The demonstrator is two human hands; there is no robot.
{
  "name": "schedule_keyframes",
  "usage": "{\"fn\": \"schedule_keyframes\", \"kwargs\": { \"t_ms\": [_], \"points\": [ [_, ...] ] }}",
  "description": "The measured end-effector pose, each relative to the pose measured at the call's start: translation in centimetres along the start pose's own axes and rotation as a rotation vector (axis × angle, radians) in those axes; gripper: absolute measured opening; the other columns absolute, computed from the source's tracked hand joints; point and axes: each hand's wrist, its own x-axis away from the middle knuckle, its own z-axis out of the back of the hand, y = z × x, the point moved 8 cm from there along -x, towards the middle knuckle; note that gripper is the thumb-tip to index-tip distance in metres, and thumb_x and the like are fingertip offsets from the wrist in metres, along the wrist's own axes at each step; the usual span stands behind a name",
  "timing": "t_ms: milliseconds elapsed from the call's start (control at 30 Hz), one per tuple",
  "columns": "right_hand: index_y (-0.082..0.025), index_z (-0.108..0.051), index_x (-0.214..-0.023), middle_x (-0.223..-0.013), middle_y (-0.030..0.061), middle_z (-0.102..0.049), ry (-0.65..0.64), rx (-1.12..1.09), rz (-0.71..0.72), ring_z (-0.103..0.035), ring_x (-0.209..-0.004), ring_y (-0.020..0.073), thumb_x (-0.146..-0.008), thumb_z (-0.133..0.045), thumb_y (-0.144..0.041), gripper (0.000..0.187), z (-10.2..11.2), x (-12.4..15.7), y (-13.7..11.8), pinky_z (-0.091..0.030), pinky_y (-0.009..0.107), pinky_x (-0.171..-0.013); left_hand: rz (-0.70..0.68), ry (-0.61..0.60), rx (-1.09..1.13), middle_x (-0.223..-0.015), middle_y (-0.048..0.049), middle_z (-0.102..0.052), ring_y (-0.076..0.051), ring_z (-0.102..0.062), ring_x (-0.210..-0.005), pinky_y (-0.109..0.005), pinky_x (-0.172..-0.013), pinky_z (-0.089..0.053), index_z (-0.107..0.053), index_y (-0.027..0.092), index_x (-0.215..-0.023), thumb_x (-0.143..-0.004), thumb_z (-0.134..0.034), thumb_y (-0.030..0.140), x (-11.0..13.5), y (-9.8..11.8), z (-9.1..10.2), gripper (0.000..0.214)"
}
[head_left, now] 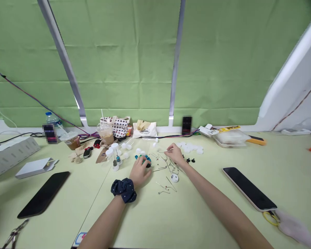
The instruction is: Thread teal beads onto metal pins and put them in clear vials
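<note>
My left hand (pixel 140 171), with a dark blue scrunchie (pixel 124 189) on its wrist, rests curled over a small cluster of teal and black beads (pixel 145 160) on the pale green table (pixel 197 214). My right hand (pixel 174 155) is pinched on a thin metal pin. Several more thin wire pins (pixel 164 185) lie scattered just in front of both hands, beside a small white cap (pixel 174 178). Small clear vials with white caps (pixel 115 157) stand to the left of my left hand.
Two phones lie face down, a black phone (pixel 44 194) at left and a white-edged phone (pixel 249 188) at right. Iced drinks (pixel 106 133), a water bottle (pixel 52 121), small bags, white caps (pixel 190 148) and cables line the back edge. A white box (pixel 35 167) sits far left.
</note>
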Motion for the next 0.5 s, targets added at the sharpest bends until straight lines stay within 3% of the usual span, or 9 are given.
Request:
{"fn": "schedule_keyframes", "kwargs": {
  "t_ms": [267, 400, 500],
  "points": [
    [-0.021, -0.054, -0.095, -0.096, 0.0035, -0.061, -0.105, 0.325, 0.134, -0.056, -0.093, 0.0182, -0.071, -0.06, -0.017, 0.025, -1.8, -0.3, 0.0, -0.041, 0.032, -0.08, 0.043, -0.071, -0.002, -0.099, -0.0098, -0.053, -0.023, -0.052, -0.091, -0.039, -0.081, -0.044, -0.057, 0.02, -0.094, -0.085, -0.043, 0.02, 0.3, -1.8, -1.8, 0.016],
    [-0.022, -0.056, -0.101, -0.104, 0.005, -0.06, -0.081, 0.373, 0.185, -0.051, -0.103, 0.02, -0.074, -0.057, -0.013, 0.028, -1.5, -0.2, -0.7, -0.037, 0.036, -0.088, 0.055, -0.082, 0.087, -0.094, -0.0076, -0.058, -0.022, -0.054, -0.09, -0.038, -0.08, -0.045, -0.057, 0.021, -0.093, -0.085, -0.045, 0.02, 0.3, -2.3, -2.2, 0.014],
    [-0.022, -0.06, -0.094, -0.105, 0.0047, -0.059, -0.068, 0.398, 0.27, -0.047, -0.107, 0.0211, -0.076, -0.055, -0.012, 0.021, -1.0, 0.9, -1.9, -0.032, 0.039, -0.09, 0.086, -0.059, 0.146, -0.092, -0.007, -0.059, -0.022, -0.055, -0.089, -0.037, -0.079, -0.045, -0.056, 0.021, -0.094, -0.085, -0.047, 0.022, 0.3, -2.8, -2.2, 0.013]
  ]
}}
